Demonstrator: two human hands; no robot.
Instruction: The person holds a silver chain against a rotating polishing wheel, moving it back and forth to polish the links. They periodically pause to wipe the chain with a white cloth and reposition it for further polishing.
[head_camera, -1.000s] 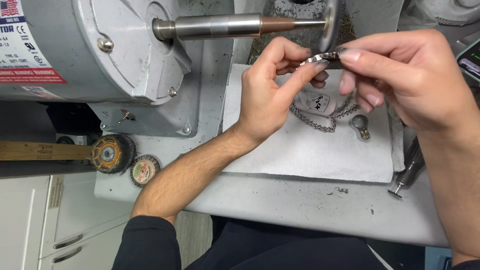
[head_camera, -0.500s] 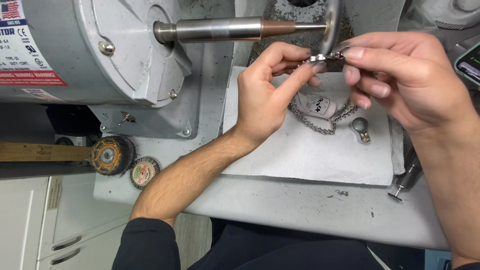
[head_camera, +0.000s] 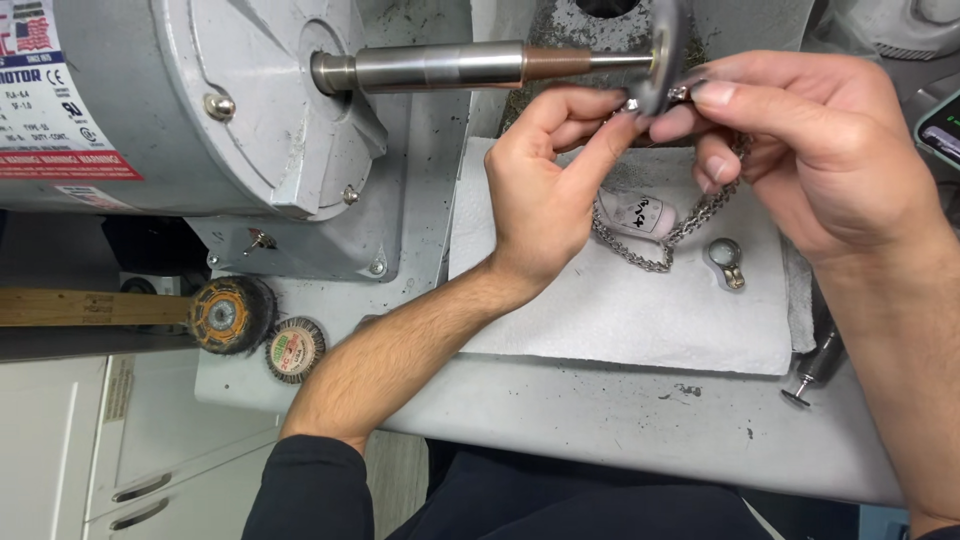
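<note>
Grey motor housing (head_camera: 150, 110) upper left, steel spindle (head_camera: 450, 68) running right to a thin wheel (head_camera: 662, 50). Grey table (head_camera: 600, 420) carries a white paper towel (head_camera: 620, 310). Left hand (head_camera: 545, 190) and right hand (head_camera: 820, 150) both pinch a small metal piece (head_camera: 680, 93) against the wheel's lower edge, fingers closed on it. Chain (head_camera: 650, 250) hangs from the piece onto the towel. Small ring clasp (head_camera: 725, 258) beside the chain. Two abrasive wheels (head_camera: 255, 325) lie lower left.
</note>
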